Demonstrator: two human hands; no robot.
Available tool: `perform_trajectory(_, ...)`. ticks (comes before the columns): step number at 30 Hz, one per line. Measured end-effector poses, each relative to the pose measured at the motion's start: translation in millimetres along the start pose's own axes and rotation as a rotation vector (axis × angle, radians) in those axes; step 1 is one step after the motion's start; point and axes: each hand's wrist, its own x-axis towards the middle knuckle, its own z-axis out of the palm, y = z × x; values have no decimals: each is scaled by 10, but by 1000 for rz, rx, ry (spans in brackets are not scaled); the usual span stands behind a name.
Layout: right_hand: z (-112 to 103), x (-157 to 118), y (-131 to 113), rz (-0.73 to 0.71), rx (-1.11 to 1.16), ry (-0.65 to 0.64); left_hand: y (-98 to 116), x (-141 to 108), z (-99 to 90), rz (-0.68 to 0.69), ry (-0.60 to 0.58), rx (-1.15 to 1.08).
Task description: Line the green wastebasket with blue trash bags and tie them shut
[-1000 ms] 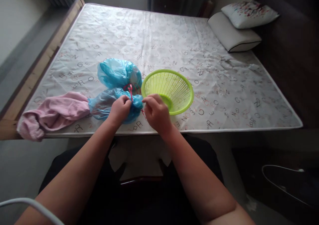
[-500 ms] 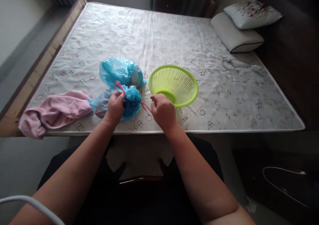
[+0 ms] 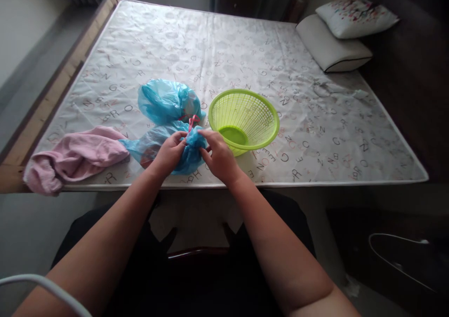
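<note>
Near the mattress's front edge lies a blue plastic bag [image 3: 156,139] with something reddish showing through its thin side. Its gathered top is pinched from the left by my left hand [image 3: 171,151], fingers closed on the plastic. From the right, my right hand [image 3: 220,155] grips the same crumpled top between thumb and fingers. A red drawstring [image 3: 192,121] sticks up just beyond my fingertips. Behind it sits a second blue plastic bag [image 3: 168,101], bulging, untouched. Close to my right hand stands a green plastic basket [image 3: 250,120], with nothing visible inside.
A pink cloth [image 3: 79,155] lies at the left front of the patterned mattress [image 3: 336,120], against the near bag's tail. Two pillows [image 3: 333,46] are stacked at the far right corner. A wooden bed frame [image 3: 80,74] runs along the left.
My hands have come together at the bag's top. The drawstring, earlier stretched out to both sides between them, now stands in a loop above the gathered plastic.
</note>
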Motion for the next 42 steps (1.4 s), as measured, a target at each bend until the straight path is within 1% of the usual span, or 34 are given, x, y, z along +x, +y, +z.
perform_trajectory(2, -14, -6, 1, 7, -32, -61, -34, 17, -4, -8, 32, 29)
perform_trajectory(4, -7, -10, 9, 23, -70, -90, -54, 30, -14, 21, 72, 84)
perform_trajectory(7, 23, -11, 17, 88, -115, -49, -43, 33, -34, 116, 103, 151)
perform_trajectory(8, 32, -9, 17, 120, -125, -23, -33, 30, -39, 141, 93, 175)
perform_trajectory(10, 49, -7, 15, 170, -133, 31, -19, 20, -42, 161, 34, 237)
perform_trajectory(13, 72, -7, 23, 192, -122, 90, -38, 5, -32, 160, -70, 302)
perform_trajectory(16, 93, -12, 52, 188, -127, 115, -85, 0, -18, 171, -87, 358)
perform_trajectory(19, 108, -17, 76, 143, -136, 89, -116, 11, -21, 177, -54, 408)
perform_trajectory(22, 117, -22, 72, 90, -137, 44, -125, 33, -32, 189, -27, 403)
perform_trajectory(25, 117, -25, 54, 58, -139, 19, -133, 39, -33, 190, -52, 406)
perform_trajectory(28, 117, -24, 61, 43, -140, 6, -146, 26, -20, 187, -85, 464)
perform_trajectory(32, 128, -19, 109, 81, -156, -48, -143, 9, 2, 177, -105, 515)
perform_trajectory(34, 131, -15, 120, 102, -176, -55, -126, 10, 9, 183, -103, 528)
perform_trajectory(38, 115, -8, 113, 144, -173, -39, -86, 25, 3, 199, -71, 533)
perform_trajectory(42, 49, 9, 134, 198, -119, -107, -52, 45, -59, 194, -29, 543)
